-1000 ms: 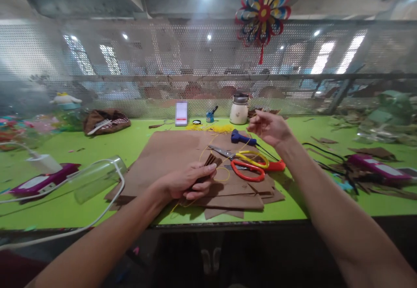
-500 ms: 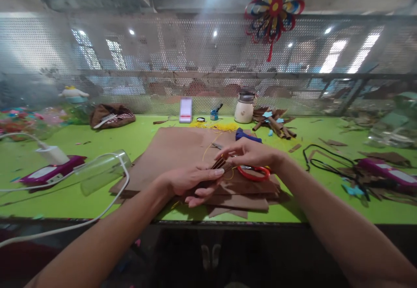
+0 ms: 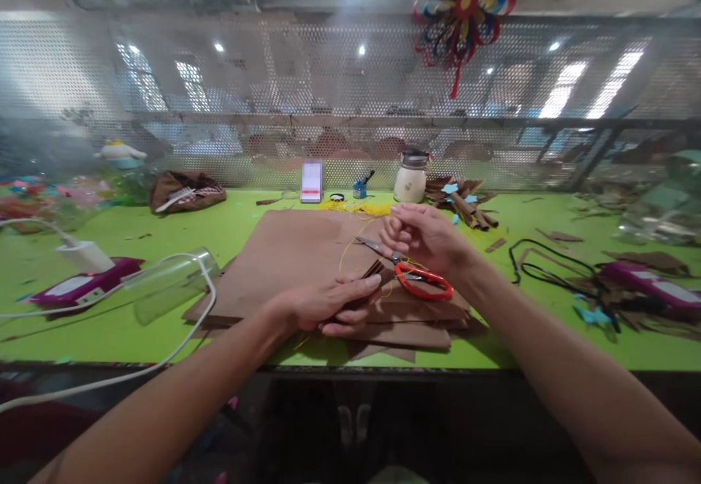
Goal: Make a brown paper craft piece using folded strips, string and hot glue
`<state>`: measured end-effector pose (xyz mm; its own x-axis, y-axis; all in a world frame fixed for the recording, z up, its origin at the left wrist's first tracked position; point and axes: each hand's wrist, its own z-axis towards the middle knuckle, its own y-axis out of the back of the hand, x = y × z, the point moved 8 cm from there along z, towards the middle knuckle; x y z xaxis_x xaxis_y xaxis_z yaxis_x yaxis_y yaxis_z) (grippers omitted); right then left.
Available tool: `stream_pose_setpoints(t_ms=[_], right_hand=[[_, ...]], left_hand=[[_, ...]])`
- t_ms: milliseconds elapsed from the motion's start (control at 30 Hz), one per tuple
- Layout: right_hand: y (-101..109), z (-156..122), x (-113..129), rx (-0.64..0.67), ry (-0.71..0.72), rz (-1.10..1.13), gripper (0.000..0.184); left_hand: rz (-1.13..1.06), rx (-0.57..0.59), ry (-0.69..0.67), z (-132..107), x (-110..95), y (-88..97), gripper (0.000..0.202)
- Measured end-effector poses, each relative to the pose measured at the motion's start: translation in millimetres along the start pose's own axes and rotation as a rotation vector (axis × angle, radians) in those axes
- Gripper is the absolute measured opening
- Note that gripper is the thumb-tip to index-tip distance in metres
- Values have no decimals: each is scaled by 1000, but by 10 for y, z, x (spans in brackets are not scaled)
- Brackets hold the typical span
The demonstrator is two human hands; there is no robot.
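Note:
My left hand (image 3: 334, 307) is closed around a folded brown paper bundle (image 3: 377, 274), its pleated end poking out past the thumb. Raised to the right of it, my right hand (image 3: 421, 236) has its fingers curled and the thumb and forefinger pinched; what they hold is too small to make out. A thin yellow thread (image 3: 342, 254) curves over the brown paper stack (image 3: 299, 247) near both hands. Red-handled scissors (image 3: 424, 283) lie on the stack under my right wrist, blades towards the upper left.
Yellow thread scraps (image 3: 355, 207), a phone (image 3: 312, 182), a small blue bottle (image 3: 360, 189) and a lidded jar (image 3: 410, 177) stand behind the stack. Rolled brown pieces (image 3: 474, 212) lie at back right. Left are a clear cup (image 3: 172, 290) and a purple power strip (image 3: 87, 285); black cord (image 3: 548, 269) lies right.
My right hand has moved up and away from the bundle, its fingers now curled in. A blue item behind it is now hidden. My left hand still holds the bundle.

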<state>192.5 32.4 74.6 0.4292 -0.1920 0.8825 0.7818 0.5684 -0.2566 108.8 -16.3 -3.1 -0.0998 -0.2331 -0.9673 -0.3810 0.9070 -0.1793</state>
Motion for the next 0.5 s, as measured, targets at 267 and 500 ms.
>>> stream_pose_setpoints(t_ms=[267, 500], right_hand=[[130, 45, 38, -125, -2, 19, 29], [260, 59, 55, -185, -24, 35, 30]], left_hand=[[-68, 0, 4, 66, 17, -34, 27], [-82, -4, 21, 87, 44, -37, 28]])
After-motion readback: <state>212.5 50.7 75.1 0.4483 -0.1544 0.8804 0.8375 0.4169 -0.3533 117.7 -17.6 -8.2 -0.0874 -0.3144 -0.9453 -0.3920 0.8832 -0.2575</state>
